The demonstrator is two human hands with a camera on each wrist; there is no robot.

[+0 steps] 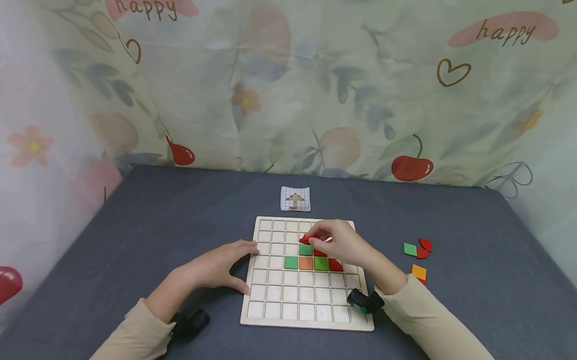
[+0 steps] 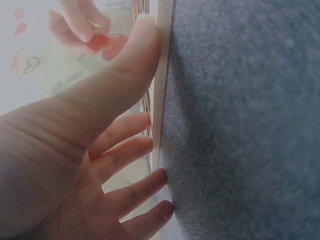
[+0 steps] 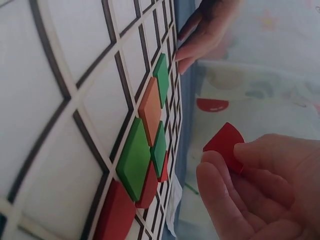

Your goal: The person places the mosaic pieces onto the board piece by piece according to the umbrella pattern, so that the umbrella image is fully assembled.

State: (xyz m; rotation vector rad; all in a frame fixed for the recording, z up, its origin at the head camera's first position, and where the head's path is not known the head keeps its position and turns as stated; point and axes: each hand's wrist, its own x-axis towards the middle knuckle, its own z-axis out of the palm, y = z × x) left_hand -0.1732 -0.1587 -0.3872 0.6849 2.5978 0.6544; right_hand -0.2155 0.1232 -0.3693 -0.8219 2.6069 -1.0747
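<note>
A pale wooden grid board [image 1: 307, 323] lies on the table, with several colored tiles in its cells. One row holds a green tile [image 1: 291, 262], an orange tile [image 1: 306, 263], another green tile [image 1: 321, 264] and a red rounded tile [image 1: 335, 265]. Above that row sit a green tile [image 1: 305, 250] and a red tile [image 1: 320, 253]. My right hand [image 1: 339, 241] pinches a red quarter-round tile [image 3: 225, 145] between thumb and fingers, over the board's upper part. My left hand [image 1: 215, 264] rests at the board's left edge, thumb and fingers spread.
Behind the board lies a small pattern card [image 1: 295, 199] with a printed grid picture. To the right are loose tiles: a green square [image 1: 410, 249], red rounded ones [image 1: 425, 244] and an orange square [image 1: 418, 271]. A printed cloth [image 1: 293, 93] hangs behind the dark table.
</note>
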